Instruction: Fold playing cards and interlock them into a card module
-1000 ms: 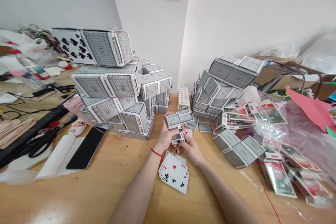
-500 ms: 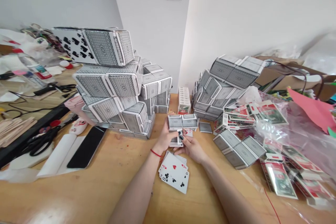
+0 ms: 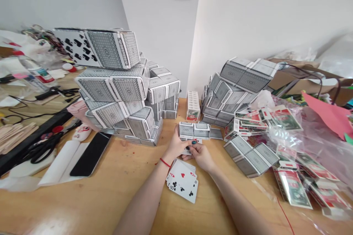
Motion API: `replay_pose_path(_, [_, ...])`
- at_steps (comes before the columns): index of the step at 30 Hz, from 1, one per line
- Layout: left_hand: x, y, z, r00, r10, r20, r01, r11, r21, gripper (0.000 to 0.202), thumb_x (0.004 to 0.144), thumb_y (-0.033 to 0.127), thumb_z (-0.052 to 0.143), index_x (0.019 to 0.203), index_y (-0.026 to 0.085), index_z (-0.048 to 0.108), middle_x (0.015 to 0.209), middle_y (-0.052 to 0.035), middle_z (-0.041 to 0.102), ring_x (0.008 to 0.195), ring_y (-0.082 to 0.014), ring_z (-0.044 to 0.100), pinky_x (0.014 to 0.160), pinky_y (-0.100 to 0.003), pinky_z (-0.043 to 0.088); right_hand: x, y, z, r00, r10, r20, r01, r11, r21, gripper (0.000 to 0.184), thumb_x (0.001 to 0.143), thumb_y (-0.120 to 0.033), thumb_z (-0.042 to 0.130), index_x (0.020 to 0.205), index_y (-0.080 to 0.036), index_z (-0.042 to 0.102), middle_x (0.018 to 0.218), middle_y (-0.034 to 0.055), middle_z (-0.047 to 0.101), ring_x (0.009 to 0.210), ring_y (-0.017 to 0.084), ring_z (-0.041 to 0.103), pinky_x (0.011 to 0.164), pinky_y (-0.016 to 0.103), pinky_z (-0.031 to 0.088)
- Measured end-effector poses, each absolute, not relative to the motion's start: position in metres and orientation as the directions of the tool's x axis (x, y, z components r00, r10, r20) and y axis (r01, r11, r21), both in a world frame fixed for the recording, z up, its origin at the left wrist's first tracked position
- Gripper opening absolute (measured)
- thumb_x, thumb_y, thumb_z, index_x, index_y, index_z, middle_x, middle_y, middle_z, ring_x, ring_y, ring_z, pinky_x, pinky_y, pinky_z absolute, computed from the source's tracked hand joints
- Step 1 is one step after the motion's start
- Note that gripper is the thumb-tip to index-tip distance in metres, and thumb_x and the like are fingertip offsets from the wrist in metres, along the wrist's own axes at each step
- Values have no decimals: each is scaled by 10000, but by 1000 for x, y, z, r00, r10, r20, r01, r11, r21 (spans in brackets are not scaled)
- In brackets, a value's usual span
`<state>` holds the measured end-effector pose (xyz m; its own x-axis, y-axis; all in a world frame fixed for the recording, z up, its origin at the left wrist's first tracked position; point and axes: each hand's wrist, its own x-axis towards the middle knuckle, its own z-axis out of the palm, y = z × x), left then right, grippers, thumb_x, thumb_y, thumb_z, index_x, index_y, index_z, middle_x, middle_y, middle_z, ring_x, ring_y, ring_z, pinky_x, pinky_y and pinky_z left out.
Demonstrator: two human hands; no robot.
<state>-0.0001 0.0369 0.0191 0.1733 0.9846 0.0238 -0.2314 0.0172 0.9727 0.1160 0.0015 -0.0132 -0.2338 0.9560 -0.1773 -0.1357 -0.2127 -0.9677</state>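
Note:
My left hand (image 3: 175, 146) is closed around a small structure folded from grey-patterned playing cards (image 3: 194, 130), with its thumb stretched across the front. My right hand (image 3: 202, 157) pinches at the front of the same structure, its fingertips meeting my left thumb. Part of a card face with a red mark shows between the hands, but the fingers cover most of the near side. Just below my wrists lies a loose pile of face-up playing cards (image 3: 182, 187), hearts and clubs on top. A flat grey card piece (image 3: 216, 133) rests right of the structure.
Stacked card blocks rise at the left (image 3: 128, 88) and right (image 3: 234, 95). A row of card boxes (image 3: 193, 105) stands between them. One double block (image 3: 252, 156) sits to the right, near opened card packs (image 3: 293, 187) and plastic. A phone (image 3: 91, 154) and scissors (image 3: 48, 147) lie left.
The held card structure has shifted slightly right and down. My left thumb has slid across toward my right fingertips, and the small white-edged card piece between them is now mostly covered.

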Motion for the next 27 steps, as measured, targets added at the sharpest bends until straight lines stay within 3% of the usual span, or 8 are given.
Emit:
replay_pose_path(16, [8, 35, 20, 109, 994, 25, -322, 11, 947, 432, 570, 174, 689, 943, 171, 473, 893, -52, 640, 792, -183, 609, 731, -309, 459, 116, 0, -10, -142, 970, -198, -81, -210, -974, 353, 672, -525, 544, 634, -177, 500, 416, -13, 576, 355, 149, 565, 395, 259, 468])
replay_pose_path(21, [6, 39, 17, 57, 998, 17, -343, 4, 939, 407, 610, 197, 661, 980, 170, 496, 1012, -74, 613, 905, -200, 581, 770, -311, 449, 120, -1, 1, -163, 979, -125, -72, -138, -988, 334, 723, -498, 520, 666, -170, 513, 448, -14, 570, 355, 129, 535, 377, 238, 427])
replay_pose_path(27, [0, 39, 14, 63, 998, 24, -459, 8, 888, 368, 644, 204, 628, 993, 183, 512, 1031, -57, 607, 951, -201, 562, 829, -328, 426, 125, -2, 8, -44, 998, -32, -150, -39, -988, 276, 729, -445, 558, 677, -175, 540, 522, -5, 573, 377, 117, 503, 375, 239, 405])
